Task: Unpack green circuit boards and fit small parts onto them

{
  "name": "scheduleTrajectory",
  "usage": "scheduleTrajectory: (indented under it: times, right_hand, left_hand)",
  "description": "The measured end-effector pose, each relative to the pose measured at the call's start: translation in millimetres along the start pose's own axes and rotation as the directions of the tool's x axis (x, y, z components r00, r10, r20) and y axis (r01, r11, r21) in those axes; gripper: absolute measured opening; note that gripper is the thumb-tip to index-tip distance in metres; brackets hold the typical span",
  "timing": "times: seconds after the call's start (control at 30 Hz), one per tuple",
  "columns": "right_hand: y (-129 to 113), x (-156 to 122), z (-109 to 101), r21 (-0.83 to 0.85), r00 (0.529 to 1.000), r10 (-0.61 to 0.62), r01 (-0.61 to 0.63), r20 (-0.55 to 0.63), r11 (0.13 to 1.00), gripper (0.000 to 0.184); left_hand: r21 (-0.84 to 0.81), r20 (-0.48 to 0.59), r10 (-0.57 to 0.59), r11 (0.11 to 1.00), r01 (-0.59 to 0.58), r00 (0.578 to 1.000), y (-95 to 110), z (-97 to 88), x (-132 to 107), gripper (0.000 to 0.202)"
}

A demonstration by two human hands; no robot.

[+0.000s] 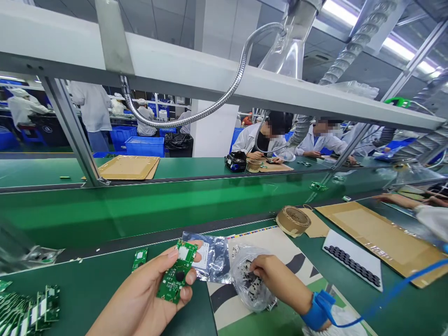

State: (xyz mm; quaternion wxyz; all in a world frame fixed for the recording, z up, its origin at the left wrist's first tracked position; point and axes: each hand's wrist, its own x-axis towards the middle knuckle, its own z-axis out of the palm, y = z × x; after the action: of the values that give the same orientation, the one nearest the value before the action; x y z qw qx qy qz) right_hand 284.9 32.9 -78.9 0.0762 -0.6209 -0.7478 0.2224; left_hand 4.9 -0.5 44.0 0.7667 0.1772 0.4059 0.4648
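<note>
My left hand (150,287) is closed around a green circuit board (174,278), which is tilted toward me and bears a black round part and a white patch. To its right lies a clear plastic bag (257,296) holding many small black parts. The fingers of my right hand (271,275) are pinched together at the bag's opening; whatever is between the fingertips is hidden. A blue wrist strap (318,309) with a blue cord circles my right wrist. Behind my left hand, a silvery bag (219,256) with a label lies flat.
Several circuit boards (30,310) stand at lower left; another board (140,258) lies behind my left hand. A tape roll (293,220), a white tray with black discs (353,261) and cardboard (378,238) are to the right. A co-worker's hand (399,200) reaches in at far right.
</note>
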Motion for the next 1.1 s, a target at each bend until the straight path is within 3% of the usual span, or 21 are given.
scheduleTrajectory:
  times: [0.27,0.53,0.73,0.83,0.97,1.1]
  right_hand:
    - [-14,-11,-20,0.021,0.999,0.032,-0.032,0.01,0.999,0.014]
    - [-17,-13,-23,0.07,1.0,0.01,-0.01,0.0,0.997,0.017]
    - [-15,-12,-20,0.089,0.998,-0.054,0.057,-0.033,0.994,0.015]
    - [-12,-13,-18,0.102,0.995,-0.064,0.072,-0.079,0.992,0.011]
    - [-17,-19,-24,0.149,0.976,-0.102,0.132,-0.194,0.98,0.019]
    - [-42,-31,-45,0.182,0.904,-0.216,0.298,-0.37,0.937,0.016]
  left_hand:
    - [-0.014,0.03,-0.016,1.0,0.016,0.999,-1,-4.5,5,0.028]
    - [-0.032,0.083,-0.02,0.999,0.023,0.996,-3,-3.7,3,0.012]
    - [-0.006,0.082,-0.001,1.0,0.002,0.997,-5,-3.9,2,0.015]
    - [-0.008,0.099,-0.023,1.0,0.024,0.995,-4,-1.7,2,0.014]
    - [-0.022,0.055,-0.065,0.998,0.066,0.996,-4,1.0,0,0.014]
    - [-0.028,0.123,-0.075,0.997,0.079,0.99,-9,0.1,-3,0.021]
